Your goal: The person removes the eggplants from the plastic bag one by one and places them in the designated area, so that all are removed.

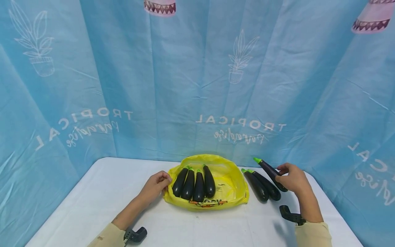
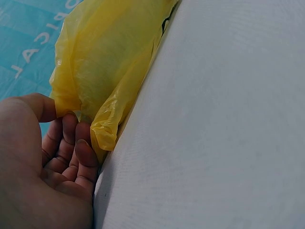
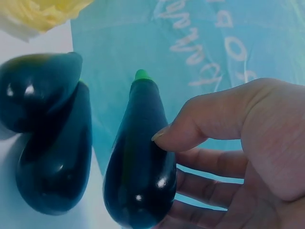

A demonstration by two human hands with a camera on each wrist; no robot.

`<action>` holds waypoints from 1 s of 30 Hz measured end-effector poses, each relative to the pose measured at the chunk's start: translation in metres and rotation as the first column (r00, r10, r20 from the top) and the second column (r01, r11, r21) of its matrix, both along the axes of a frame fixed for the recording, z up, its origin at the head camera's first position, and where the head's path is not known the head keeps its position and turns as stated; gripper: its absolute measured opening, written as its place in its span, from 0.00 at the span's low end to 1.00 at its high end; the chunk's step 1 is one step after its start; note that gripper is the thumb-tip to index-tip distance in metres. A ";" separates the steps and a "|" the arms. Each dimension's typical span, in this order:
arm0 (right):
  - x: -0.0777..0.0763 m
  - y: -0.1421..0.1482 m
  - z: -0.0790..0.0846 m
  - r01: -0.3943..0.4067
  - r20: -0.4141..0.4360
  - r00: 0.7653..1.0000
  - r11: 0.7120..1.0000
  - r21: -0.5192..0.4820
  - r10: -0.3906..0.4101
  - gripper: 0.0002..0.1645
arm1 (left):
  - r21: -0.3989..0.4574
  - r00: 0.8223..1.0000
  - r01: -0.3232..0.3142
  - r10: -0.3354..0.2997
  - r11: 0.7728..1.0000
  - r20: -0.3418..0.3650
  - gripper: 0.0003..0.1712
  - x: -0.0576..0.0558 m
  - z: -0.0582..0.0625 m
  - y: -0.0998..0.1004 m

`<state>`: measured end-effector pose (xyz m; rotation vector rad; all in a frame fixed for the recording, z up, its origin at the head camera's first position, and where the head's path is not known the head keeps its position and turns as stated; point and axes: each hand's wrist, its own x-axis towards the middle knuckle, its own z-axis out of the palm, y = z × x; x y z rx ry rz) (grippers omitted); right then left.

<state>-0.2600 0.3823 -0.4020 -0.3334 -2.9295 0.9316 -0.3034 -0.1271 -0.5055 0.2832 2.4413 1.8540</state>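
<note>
Four eggplants (image 1: 199, 188) lie side by side in the left part of a yellow bag (image 1: 232, 183) on the worktop (image 1: 197, 230). The left hand (image 1: 155, 185) pinches the bag's left edge. Farther right, the right hand (image 1: 293, 178) grips one eggplant (image 1: 271, 171), stem toward the far left; two others (image 1: 256, 186) lie just right of the bag.

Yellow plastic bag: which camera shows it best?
The head view: it shows the yellow plastic bag nearly whole, mouth open, with four glossy dark eggplants inside. The left wrist view shows only part of one side, held by the left hand; the right wrist view, just a pale bit at top left.
</note>
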 end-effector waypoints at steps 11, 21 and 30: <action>-0.003 0.013 -0.009 0.010 0.015 1.000 1.000 -0.012 -0.010 0.30 | -0.015 1.000 0.000 0.000 1.000 -0.008 0.08 0.000 0.002 0.000; -0.005 0.021 -0.023 0.028 0.027 0.999 1.000 -0.010 -0.028 0.27 | -0.020 1.000 -0.004 0.003 1.000 -0.008 0.07 0.002 0.003 0.001; -0.007 0.027 -0.036 0.059 0.072 0.996 0.998 -0.021 -0.057 0.29 | -0.021 1.000 -0.015 0.015 1.000 -0.011 0.08 0.000 -0.001 0.001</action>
